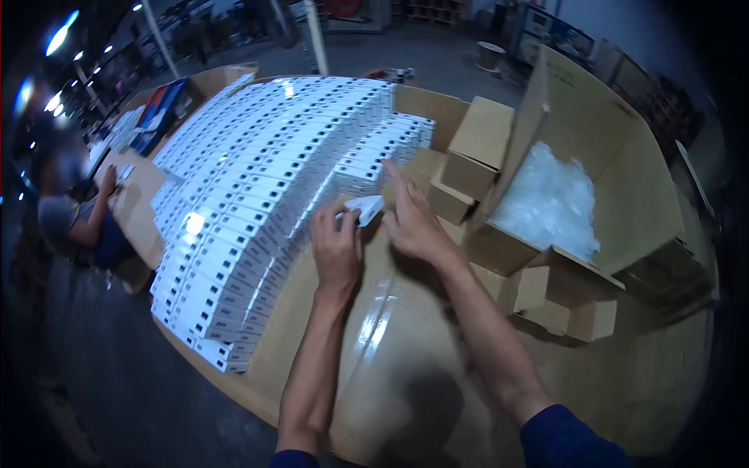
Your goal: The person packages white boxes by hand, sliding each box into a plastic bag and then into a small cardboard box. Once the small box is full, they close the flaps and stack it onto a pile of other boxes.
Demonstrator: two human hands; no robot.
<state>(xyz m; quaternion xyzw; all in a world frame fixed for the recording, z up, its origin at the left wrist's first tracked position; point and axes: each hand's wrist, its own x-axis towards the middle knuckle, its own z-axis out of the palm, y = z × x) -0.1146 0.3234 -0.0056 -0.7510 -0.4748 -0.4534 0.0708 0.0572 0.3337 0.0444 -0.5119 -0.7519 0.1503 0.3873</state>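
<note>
My left hand (337,248) is closed on a small white box (367,207), its fingers bent over the near end. Just right of the box, my right hand (417,222) is open with fingers stretched out. Its thumb side is close to the box; whether it touches cannot be made out. Beyond both hands stand stacked rows of white boxes (269,152) with small dark marks on their faces. A shorter stack of the same boxes (382,148) lies directly ahead of my fingers.
A large carton (612,148) at the right holds clear plastic wrapping (550,204). Brown cardboard boxes (477,140) are stacked beside it, and an open small carton (563,308) sits in front. Another person (74,207) is at the table's left side. Tape (374,320) crosses the cardboard-covered tabletop.
</note>
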